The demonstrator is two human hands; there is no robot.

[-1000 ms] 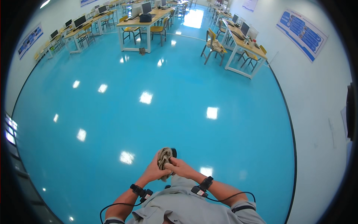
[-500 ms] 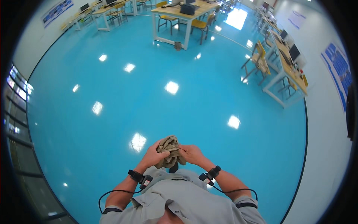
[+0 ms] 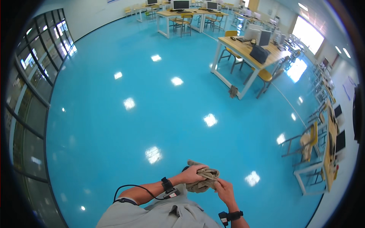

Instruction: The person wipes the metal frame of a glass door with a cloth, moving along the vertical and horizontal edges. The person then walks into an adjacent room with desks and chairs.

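A crumpled khaki-brown cloth is bunched up in front of my body, its folds rolled over one another. My left hand grips it from the left, thumb across the top and the other fingers partly hidden by fabric. At its right edge, my right hand pinches a fold between thumb and fingers. A loose end of the cloth sticks out beyond the left hand. Both wrists wear black straps with small devices.
Glossy blue floor spreads ahead. A wooden table with white legs, yellow chairs and a black bag stands ahead right. A brown rag is at its leg. Glass panels line the left; another desk stands right.
My view has swung left, so the tables appear farther right. The cloth stays in both hands and now looks looser, with an end sticking out; my grip on it has shifted.
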